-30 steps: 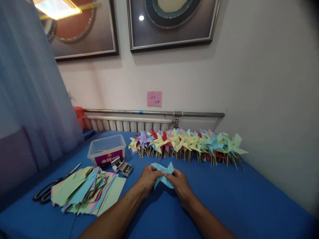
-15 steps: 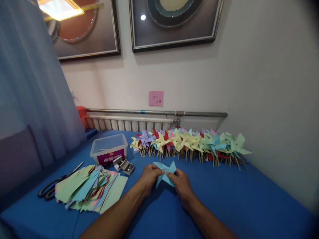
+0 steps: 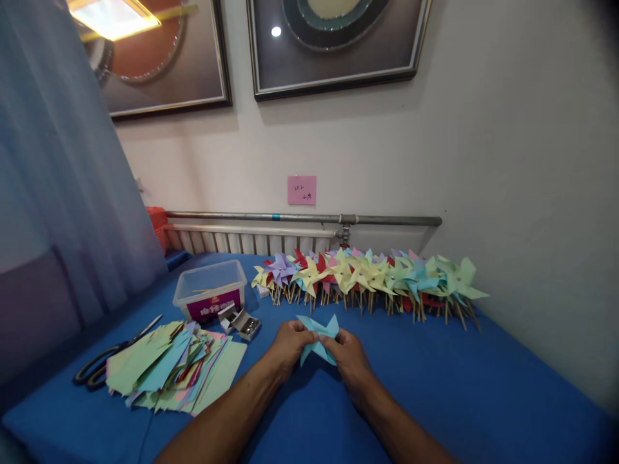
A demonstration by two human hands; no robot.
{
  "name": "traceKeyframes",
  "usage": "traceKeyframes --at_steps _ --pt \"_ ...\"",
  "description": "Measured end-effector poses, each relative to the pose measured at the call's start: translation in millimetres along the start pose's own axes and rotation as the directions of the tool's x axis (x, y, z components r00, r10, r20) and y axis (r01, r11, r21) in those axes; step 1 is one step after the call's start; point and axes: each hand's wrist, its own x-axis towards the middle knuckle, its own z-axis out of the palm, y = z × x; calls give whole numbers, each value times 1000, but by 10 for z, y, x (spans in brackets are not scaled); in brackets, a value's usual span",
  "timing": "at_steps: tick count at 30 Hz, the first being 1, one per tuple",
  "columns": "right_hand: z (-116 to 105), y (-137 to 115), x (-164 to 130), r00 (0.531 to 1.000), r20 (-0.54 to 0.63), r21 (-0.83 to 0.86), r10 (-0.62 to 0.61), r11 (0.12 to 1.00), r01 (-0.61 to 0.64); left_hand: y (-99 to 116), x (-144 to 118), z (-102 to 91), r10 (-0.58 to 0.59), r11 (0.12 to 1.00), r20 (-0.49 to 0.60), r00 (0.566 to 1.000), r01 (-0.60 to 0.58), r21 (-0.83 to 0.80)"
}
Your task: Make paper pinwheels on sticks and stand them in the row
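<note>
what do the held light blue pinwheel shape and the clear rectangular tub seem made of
Light blue pinwheel shape: probably matte paper, its blades thin and crisply pointed.
Clear rectangular tub: likely smooth plastic, its walls translucent; glass isn't ruled out.

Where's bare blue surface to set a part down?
Free: blue surface right of the right hand, in front of the paper pinwheels; also the near-left corner, below the paper stack. Crowded: left, with scissors, that stack, plastic tub and small open boxes.
</note>
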Motion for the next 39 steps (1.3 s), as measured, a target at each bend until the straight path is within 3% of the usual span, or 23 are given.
traceKeyframes --at_steps 6,14,27,30,33,36,38,39 --pt "-12 0 -7 1000 4 53 29 998 -29 -7 7 8 -5 1000 -11 1000 4 -9" --pt "-6 -104 -55 998 -59 -76 -28 997 23 -19 -7 46 6 1000 -37 999 -6 -5" --pt "-67 -36 -21 999 -18 -113 -38 993 36 -49 24 7 21 998 9 1000 -22 53" --pt "-62 -18 -6 999 -24 -100 -35 994 33 -49 26 10 0 995 1 1000 0 97" --pt "-64 21 24 1000 -28 -65 -11 998 9 89 32 -63 16 969 -11 1000 -12 245" --pt "-86 60 54 999 -36 -18 20 1000 -21 395 12 -280 168 814 -31 985 -121 567" --pt "-111 63 59 998 -50 -5 24 1000 -24 624 -31 -483 317 523 -32 948 -147 840" --pt "-125 57 55 998 -57 -6 20 1000 -20 721 -59 -588 365 343 -66 929 -68 937"
